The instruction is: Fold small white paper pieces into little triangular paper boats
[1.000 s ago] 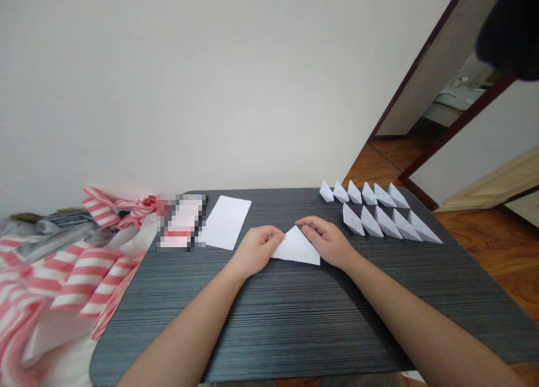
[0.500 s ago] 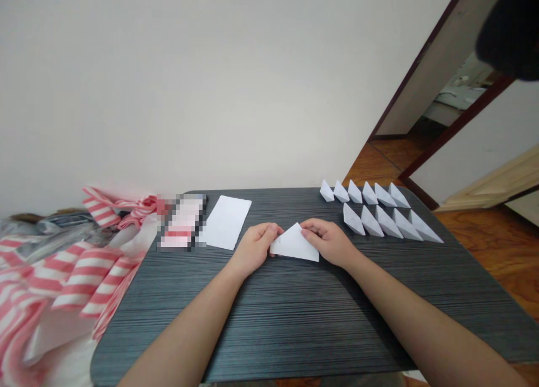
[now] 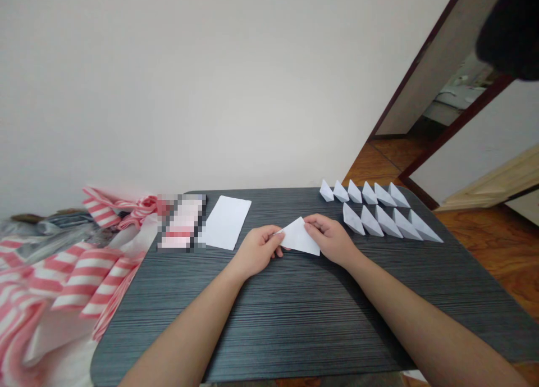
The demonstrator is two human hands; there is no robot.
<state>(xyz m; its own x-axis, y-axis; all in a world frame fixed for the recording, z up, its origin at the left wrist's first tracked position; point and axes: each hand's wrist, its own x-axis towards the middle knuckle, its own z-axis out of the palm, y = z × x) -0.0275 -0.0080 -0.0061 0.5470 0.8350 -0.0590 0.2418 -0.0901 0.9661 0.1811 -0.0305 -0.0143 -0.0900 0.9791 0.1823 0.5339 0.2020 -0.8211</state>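
Between my two hands is a folded piece of white paper (image 3: 300, 238), roughly triangular, above the dark table. My left hand (image 3: 257, 251) pinches its left corner, thumb on top and fingers curled beneath. At the paper's right side, my right hand (image 3: 330, 238) grips the edge near the upper point with thumb and fingers. A few of the left fingertips show under the paper; the rest are hidden. To the right of my right hand stand folded white paper boats (image 3: 373, 193) in a back row, with more paper boats (image 3: 389, 223) in a front row.
A stack of white paper sheets (image 3: 228, 221) lies left of my hands. Beside it is a blurred-out phone-like object (image 3: 183, 221). Red-and-white striped cloth (image 3: 88, 274) is heaped past the left edge of the dark table (image 3: 269, 331). A wall (image 3: 252, 95) rises behind.
The folded paper has shifted slightly up and to the right. My left thumb has moved further onto its left corner, and the left fingers now show beneath it.
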